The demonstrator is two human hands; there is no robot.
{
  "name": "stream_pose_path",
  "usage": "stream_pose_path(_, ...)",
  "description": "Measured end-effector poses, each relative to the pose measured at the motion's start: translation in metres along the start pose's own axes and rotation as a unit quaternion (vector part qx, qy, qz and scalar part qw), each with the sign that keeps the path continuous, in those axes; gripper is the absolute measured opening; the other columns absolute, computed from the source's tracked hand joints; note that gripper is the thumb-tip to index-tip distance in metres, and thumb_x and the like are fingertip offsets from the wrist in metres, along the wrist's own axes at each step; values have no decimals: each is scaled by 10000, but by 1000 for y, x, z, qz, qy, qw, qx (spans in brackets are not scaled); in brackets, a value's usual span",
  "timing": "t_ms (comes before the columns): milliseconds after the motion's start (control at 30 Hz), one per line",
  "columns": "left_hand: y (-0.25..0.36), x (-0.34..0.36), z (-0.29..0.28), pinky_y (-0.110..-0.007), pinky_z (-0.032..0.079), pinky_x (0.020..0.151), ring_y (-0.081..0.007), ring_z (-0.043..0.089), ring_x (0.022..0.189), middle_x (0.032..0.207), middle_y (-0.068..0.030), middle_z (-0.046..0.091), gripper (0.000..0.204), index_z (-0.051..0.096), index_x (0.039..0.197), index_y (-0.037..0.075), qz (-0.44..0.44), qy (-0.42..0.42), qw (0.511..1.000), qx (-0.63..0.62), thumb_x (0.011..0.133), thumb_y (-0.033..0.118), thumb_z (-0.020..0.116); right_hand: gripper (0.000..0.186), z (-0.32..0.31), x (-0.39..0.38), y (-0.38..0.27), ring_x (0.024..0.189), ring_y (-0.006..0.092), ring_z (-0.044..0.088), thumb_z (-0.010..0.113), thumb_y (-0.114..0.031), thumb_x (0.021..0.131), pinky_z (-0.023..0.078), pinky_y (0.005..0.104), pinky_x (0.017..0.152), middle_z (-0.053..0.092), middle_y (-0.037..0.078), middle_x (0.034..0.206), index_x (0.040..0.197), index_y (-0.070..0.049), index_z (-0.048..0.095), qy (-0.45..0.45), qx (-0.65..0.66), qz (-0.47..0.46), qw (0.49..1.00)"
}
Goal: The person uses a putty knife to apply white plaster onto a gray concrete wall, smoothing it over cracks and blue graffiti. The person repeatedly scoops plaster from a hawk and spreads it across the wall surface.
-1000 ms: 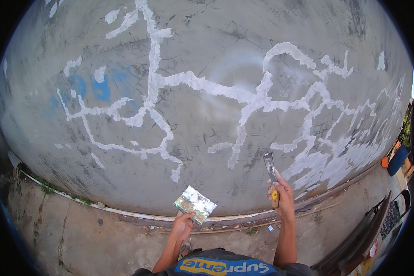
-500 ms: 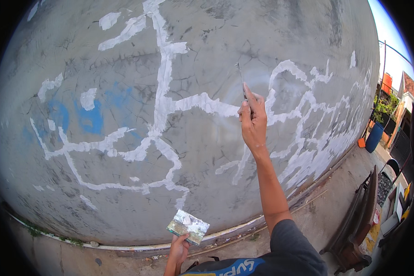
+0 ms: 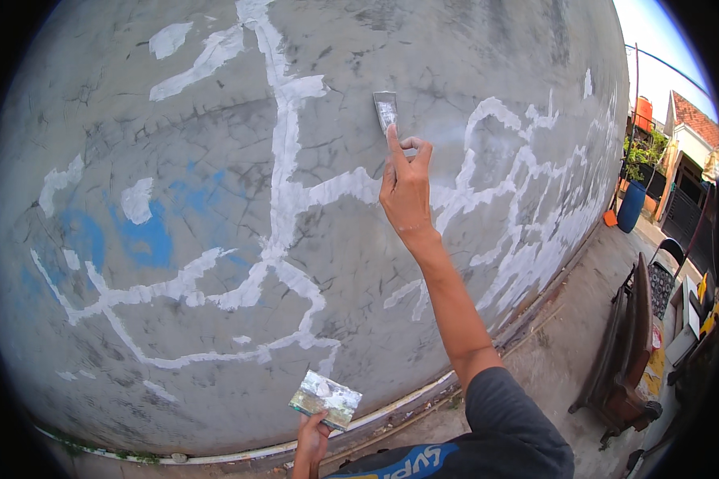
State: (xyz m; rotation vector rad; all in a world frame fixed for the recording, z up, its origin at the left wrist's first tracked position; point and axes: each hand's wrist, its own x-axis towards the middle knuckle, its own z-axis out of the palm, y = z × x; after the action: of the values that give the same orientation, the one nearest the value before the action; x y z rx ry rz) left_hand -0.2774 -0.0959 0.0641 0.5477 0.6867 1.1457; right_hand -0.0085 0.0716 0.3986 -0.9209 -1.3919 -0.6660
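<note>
My right hand (image 3: 407, 180) is raised in front of a grey cracked wall (image 3: 176, 128), closed on a putty knife (image 3: 385, 110). Its metal blade, smeared pale, is at or very near bare cracked plaster, right of a long vertical white filler strip (image 3: 284, 160). My left hand (image 3: 314, 431) is low at the bottom centre, gripping a small flat board (image 3: 325, 397) with white paste on it. Irregular white filler lines branch across the wall, and faded blue paint (image 3: 148, 239) shows on the left.
A pipe (image 3: 216, 455) runs along the wall's foot. On the right stand a dark wooden bench (image 3: 627, 343), a chair (image 3: 663, 283), a blue barrel (image 3: 631, 207), an orange object (image 3: 610, 218), plants (image 3: 647, 152) and, farther off, a house (image 3: 687, 120).
My right hand with the knife has risen from low at the right to high on the wall, moving leftward. The view has shifted, showing more of the street at right. My left hand stays low.
</note>
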Motion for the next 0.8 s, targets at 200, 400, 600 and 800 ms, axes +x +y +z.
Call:
stream_pose_path(200,-5,2,7,-438,482,894,-255,548,1092,1210,-111,517,466,386,1300,38,-27,-12,1000,1,857,23,529,527,-20,-9,-15,696,309,576,514,108,804,493,381,594,390,198,1097,1320,10,471,-92,-96,4,991)
stream_pose_path(400,-15,7,3,-472,494,891,-270,539,1127,1230,-131,510,479,361,1311,34,-76,-45,995,39,861,32,525,409,-66,39,-30,688,287,574,508,29,870,486,378,668,428,185,1107,1269,-48,560,-96,-124,26,987)
stream_pose_path(600,-21,7,6,-468,501,883,-281,543,1122,1248,-138,496,547,321,1354,33,-80,-63,994,31,849,41,531,386,-58,33,-38,708,310,592,506,28,843,487,398,664,448,182,1099,1216,-21,594,-163,-174,41,970)
stream_pose_path(800,-18,7,10,-363,507,824,-213,568,1074,1210,-83,527,535,332,1366,71,-100,-70,991,49,872,68,539,407,-71,38,-37,698,324,589,521,32,826,488,416,642,430,182,1122,1227,-12,578,-141,-157,22,977)
